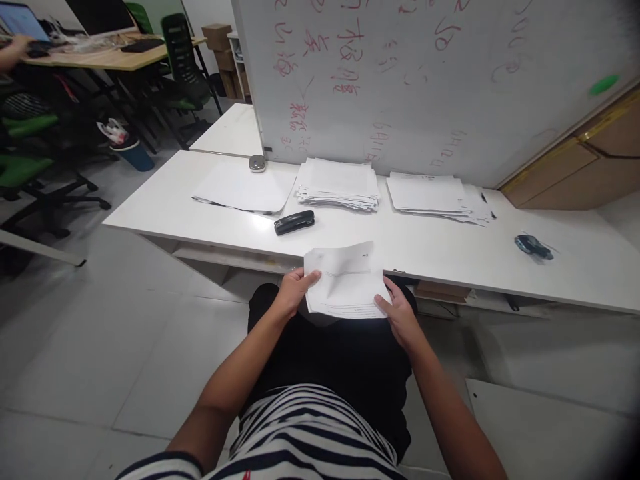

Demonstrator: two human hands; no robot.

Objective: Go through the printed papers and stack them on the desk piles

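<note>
Between my two hands is a small stack of white paper sheets (345, 283), held over my lap at the table's front edge. My left hand (295, 291) grips the stack's left side, thumb on top and fingers underneath. On the right side, my right hand (399, 310) pinches the sheets the same way. Several sheet edges fan out slightly along the near side. Just beyond the papers, a black stapler (294, 222) lies on the white table (345, 233). Behind it sits a thick pile of papers (337, 183), with another pile (427, 195) to its right.
A whiteboard (380, 87) with red writing stands along the table's back. A white sheet (245, 187) and a small round silver object (257, 163) lie at left. A dark object (533, 247) rests at right, near cardboard boxes (565, 160). Another person's hand (17, 47) shows far left.
</note>
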